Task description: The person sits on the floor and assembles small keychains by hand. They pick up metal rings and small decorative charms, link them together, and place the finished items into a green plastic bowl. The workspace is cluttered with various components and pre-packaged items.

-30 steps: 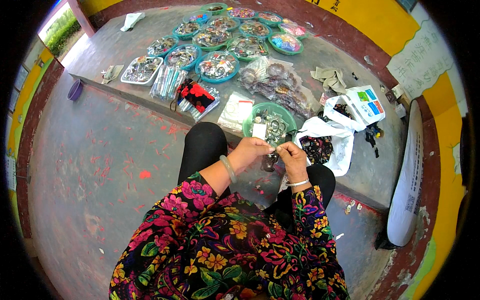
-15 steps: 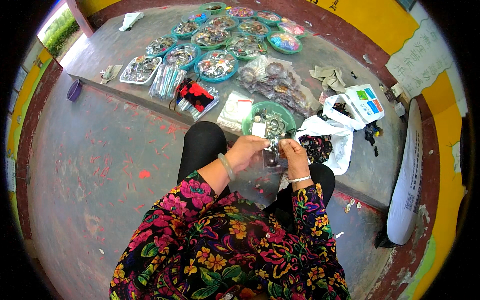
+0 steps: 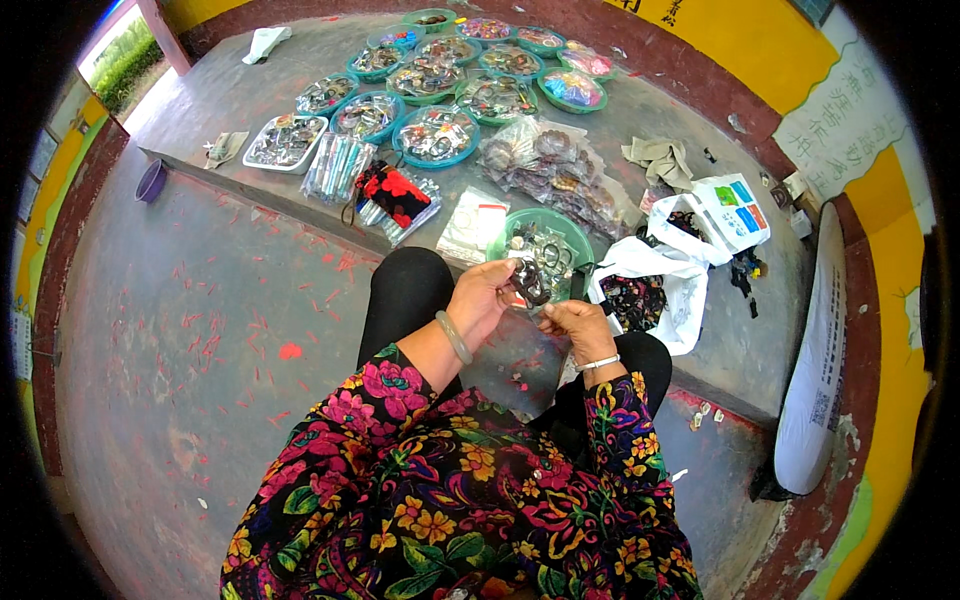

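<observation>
Between my hands, in front of the green basin (image 3: 586, 238), is a small clear plastic packet (image 3: 531, 284) with dark ring-like loops in it. My left hand (image 3: 486, 302) pinches its upper left side between thumb and fingers. At its lower right, my right hand (image 3: 580, 328) is closed, fingertips pinching the edge. The basin behind them holds several similar clear packets (image 3: 545, 247) with dark loops. A white bag (image 3: 683, 300) full of small dark and coloured pieces stands just right of my right hand.
Several basins (image 3: 437, 136) of packets cover the raised floor ahead, with a white tray (image 3: 285, 142) at their left. Clear bags of brown round things (image 3: 560, 175) lie nearer. A red-and-black pouch (image 3: 394, 194) rests on packs of pens. Another white bag (image 3: 735, 212) sits right.
The packet has tilted and risen slightly toward the basin. My right hand has moved down and left to its lower edge, while my left hand has shifted a little along its upper side.
</observation>
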`<state>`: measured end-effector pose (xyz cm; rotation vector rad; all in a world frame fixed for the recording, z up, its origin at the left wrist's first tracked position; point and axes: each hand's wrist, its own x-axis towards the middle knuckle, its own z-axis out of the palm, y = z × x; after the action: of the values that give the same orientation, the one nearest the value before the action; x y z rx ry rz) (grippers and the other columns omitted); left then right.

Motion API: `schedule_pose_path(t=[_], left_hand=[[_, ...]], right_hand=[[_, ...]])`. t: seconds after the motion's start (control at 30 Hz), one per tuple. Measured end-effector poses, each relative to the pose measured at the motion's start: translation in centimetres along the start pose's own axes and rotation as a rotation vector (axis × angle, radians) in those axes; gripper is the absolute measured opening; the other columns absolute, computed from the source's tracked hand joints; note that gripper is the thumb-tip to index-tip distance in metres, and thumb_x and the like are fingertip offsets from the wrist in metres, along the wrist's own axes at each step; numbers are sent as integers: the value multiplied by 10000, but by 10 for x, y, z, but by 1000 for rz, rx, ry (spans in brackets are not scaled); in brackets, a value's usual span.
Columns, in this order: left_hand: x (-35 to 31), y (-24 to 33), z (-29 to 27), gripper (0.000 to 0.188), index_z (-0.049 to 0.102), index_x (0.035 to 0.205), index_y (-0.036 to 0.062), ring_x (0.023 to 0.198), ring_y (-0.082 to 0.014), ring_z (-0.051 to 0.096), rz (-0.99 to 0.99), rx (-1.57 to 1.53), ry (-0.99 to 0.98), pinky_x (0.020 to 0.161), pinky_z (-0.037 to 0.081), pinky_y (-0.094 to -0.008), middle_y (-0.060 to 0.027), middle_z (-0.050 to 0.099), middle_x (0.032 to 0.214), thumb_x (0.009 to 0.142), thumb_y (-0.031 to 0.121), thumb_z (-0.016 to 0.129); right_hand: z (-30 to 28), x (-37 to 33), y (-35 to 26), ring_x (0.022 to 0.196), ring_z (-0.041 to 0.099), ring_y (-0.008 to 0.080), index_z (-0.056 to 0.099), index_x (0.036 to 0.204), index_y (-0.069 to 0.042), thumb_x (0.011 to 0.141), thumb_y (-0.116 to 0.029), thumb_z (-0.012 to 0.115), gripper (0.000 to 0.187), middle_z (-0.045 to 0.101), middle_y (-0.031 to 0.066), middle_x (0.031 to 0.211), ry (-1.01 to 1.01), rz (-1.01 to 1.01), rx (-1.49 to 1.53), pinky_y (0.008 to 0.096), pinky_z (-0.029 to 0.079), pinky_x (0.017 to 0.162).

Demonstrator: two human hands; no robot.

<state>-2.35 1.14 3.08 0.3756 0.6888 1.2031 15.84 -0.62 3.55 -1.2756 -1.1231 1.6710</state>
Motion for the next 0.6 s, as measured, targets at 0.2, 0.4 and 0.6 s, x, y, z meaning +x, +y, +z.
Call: schedule_pose_path(t=[0.2, 0.4, 0.6], left_hand=[[6, -4, -7, 164, 564, 926, -9, 666, -78, 541, 22, -167, -24, 544, 452, -174, -53, 583, 830, 872, 131, 496], [-4, 8, 14, 290, 503, 1032, 19, 797, -179, 599, -20, -75, -49, 615, 515, -226, -100, 594, 913, 876, 263, 508], [-4, 13, 14, 348, 462, 1093, 36, 794, -194, 604, -206, -114, -173, 614, 524, -232, -102, 592, 957, 877, 307, 497]], right_hand=[[2, 4, 5, 589, 553, 95, 650, 791, 24, 786, -148, 631, 172, 622, 51, 664, 54, -106, -13, 210, 436, 572], [-1, -1, 2, 677, 591, 176, 654, 843, -18, 743, -63, 631, 111, 628, 82, 788, 335, -669, -522, 255, 458, 595], [5, -16, -21, 771, 598, 284, 640, 900, -66, 676, -9, 620, 232, 613, 124, 888, 452, -1080, -1117, 322, 481, 651]])
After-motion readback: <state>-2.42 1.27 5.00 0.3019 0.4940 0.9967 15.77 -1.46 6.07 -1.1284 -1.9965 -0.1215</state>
